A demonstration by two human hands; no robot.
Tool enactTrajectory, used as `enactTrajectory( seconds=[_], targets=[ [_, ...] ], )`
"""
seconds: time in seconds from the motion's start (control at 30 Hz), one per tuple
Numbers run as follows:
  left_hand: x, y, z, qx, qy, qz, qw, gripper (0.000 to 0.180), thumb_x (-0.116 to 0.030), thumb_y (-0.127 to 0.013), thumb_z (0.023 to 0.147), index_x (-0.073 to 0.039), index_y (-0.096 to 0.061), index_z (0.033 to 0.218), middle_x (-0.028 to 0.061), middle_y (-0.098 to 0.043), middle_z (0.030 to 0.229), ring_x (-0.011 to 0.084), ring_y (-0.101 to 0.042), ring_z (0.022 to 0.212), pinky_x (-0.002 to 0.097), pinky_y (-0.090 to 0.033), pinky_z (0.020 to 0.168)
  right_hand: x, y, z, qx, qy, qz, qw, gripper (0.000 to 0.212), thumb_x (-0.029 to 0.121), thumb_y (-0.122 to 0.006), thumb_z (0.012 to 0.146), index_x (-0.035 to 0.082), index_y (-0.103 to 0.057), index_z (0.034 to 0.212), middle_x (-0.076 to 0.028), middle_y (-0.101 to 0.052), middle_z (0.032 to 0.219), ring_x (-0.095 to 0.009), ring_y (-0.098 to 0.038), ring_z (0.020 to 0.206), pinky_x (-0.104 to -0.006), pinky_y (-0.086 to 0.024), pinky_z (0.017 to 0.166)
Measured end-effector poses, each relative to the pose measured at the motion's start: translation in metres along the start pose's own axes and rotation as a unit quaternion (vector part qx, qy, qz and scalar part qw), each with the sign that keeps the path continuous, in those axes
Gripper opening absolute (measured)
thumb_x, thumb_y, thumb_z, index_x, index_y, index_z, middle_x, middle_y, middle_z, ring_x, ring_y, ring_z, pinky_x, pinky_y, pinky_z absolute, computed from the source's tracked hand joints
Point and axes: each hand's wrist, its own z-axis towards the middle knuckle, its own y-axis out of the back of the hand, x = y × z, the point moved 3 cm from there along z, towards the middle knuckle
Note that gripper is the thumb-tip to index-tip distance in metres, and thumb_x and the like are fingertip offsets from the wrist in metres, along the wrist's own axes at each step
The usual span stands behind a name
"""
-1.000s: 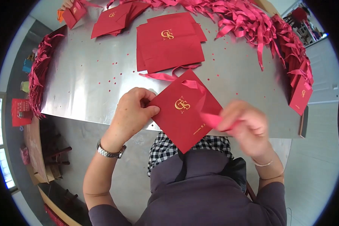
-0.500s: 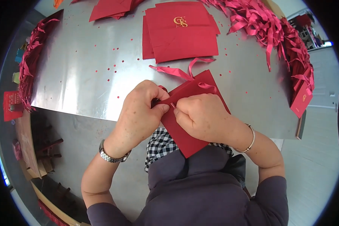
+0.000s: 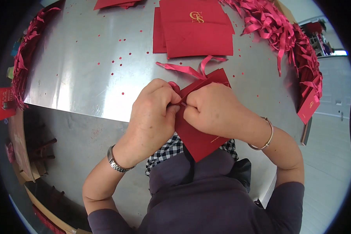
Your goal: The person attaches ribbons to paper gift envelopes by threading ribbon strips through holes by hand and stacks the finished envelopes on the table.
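Left grip (image 3: 154, 111), right grip (image 3: 212, 107) pinch red bag (image 3: 201, 144) | right fingertips hidden

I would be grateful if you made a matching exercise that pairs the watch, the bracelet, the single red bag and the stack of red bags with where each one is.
Things
1. Watch
2. Bracelet
3. Single red bag
4. Stack of red bags

Places
A. Lying on the table
B. Around the right wrist
C. Pinched by the left hand, right hand over it
D. Around the left wrist

Pairs: 1-D; 2-B; 3-C; 4-A
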Motion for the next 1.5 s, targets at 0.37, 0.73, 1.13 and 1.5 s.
enactTrajectory(
  seconds=[0.37, 0.73, 1.13, 1.5],
  targets=[
    [0.004, 0.009, 0.007, 0.04, 0.045, -0.037, 0.998, 0.014, 0.007, -0.065, 0.074, 0.002, -0.06, 0.087, 0.0165, -0.06, 0.092, 0.0359, -0.061, 0.085, 0.0403, -0.051, 0.074, -0.005, -0.01, -0.006, -0.107, 0.095, -0.081, 0.986, 0.031, 0.021, -0.059, 0.088, 0.005, -0.057, 0.062, -0.015, -0.058, 0.06, -0.036, -0.059, 0.057, -0.0458, -0.046, 0.054],
    [0.004, 0.006, 0.006, 0.016, 0.014, -0.037, 0.999, 0.014, 0.01, -0.063, 0.074, 0.003, -0.059, 0.086, 0.0173, -0.06, 0.091, 0.0359, -0.062, 0.085, 0.0404, -0.051, 0.073, 0.009, 0.001, 0.005, -0.045, 0.153, -0.233, 0.959, 0.014, 0.016, -0.059, 0.076, 0.007, -0.065, 0.067, -0.012, -0.064, 0.062, -0.03, -0.065, 0.057, -0.0435, -0.049, 0.051],
    [0.011, 0.018, 0.023, 0.146, 0.078, -0.129, 0.978, 0.018, 0.004, -0.053, 0.09, 0.002, -0.068, 0.099, 0.0036, -0.059, 0.084, 0.0098, -0.056, 0.066, 0.0263, -0.046, 0.057, -0.005, -0.017, -0.012, -0.225, 0.201, -0.232, 0.925, 0.022, 0.026, -0.068, 0.082, 0.009, -0.059, 0.071, -0.006, -0.059, 0.061, -0.022, -0.064, 0.055, -0.0338, -0.046, 0.046],
    [0.015, 0.022, 0.038, 0.274, 0.101, -0.067, 0.954, 0.011, 0.006, -0.063, 0.081, 0.002, -0.068, 0.09, 0.003, -0.062, 0.08, 0.0126, -0.057, 0.063, 0.0273, -0.048, 0.057, -0.001, -0.025, -0.013, -0.315, 0.231, -0.219, 0.894, 0.028, 0.028, -0.077, 0.073, 0.011, -0.054, 0.066, -0.003, -0.051, 0.059, -0.019, -0.057, 0.051, -0.031, -0.042, 0.045]
  ],
)
